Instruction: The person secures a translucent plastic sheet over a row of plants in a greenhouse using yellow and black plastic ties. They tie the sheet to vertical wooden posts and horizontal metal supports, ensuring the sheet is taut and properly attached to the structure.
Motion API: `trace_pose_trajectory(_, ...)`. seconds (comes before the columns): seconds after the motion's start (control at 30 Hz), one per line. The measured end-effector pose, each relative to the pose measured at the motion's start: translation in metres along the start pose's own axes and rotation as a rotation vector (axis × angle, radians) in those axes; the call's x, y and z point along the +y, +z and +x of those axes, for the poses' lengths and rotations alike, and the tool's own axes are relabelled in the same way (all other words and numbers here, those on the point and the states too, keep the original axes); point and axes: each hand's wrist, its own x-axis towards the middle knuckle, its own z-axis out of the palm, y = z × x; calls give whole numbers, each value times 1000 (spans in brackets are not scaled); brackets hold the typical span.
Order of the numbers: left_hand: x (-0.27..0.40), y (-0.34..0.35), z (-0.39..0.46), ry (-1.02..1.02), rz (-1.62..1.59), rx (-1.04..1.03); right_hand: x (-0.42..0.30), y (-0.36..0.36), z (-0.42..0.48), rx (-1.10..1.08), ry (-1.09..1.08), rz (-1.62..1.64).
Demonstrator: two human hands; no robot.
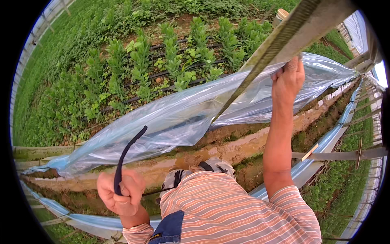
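In my left hand (pixel 122 192) I grip a dark flexible strip (pixel 129 148), whose free end curves upward past my thumb. A thin black cord (pixel 158 191) stretches from near that hand toward my waist. My right hand (pixel 289 77) is raised against a slanting post (pixel 283 33), its fingers closed on the clear plastic film (pixel 146 125). The film hangs in loose folds on both sides of the post. Ribbed texture covers one face of the post. The fingertips of my right hand are partly hidden.
A muddy, wet path (pixel 225 152) runs below the film. Beyond grow rows of leafy green plants (pixel 172 52) with black drip lines between them. Behind me stretches another rolled blue-clear film (pixel 332 134), crossed by a wooden bar (pixel 344 155). A bucket (pixel 279 17) stands beyond the post.
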Motion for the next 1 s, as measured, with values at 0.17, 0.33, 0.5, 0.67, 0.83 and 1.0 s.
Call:
trace_pose_trajectory(0.17,19,135,107,156,-41,-700,9,-12,8,23,-8,46)
trace_pose_trajectory(0.33,-44,309,108,487,509,-950,19,0,1,-153,82,213)
trace_pose_trajectory(0.5,-86,259,74,369,784,-996,-24,-41,-5,-249,131,244)
trace_pose_trajectory(0.67,-95,228,106,954,856,-573,-29,-48,-18,-280,13,275)
trace_pose_trajectory(0.83,-150,218,120,727,741,-435,-44,-44,-19,-273,-59,89)
trace_pose_trajectory(1.0,-168,218,118,463,534,-494,-39,-54,-19,-305,32,88)
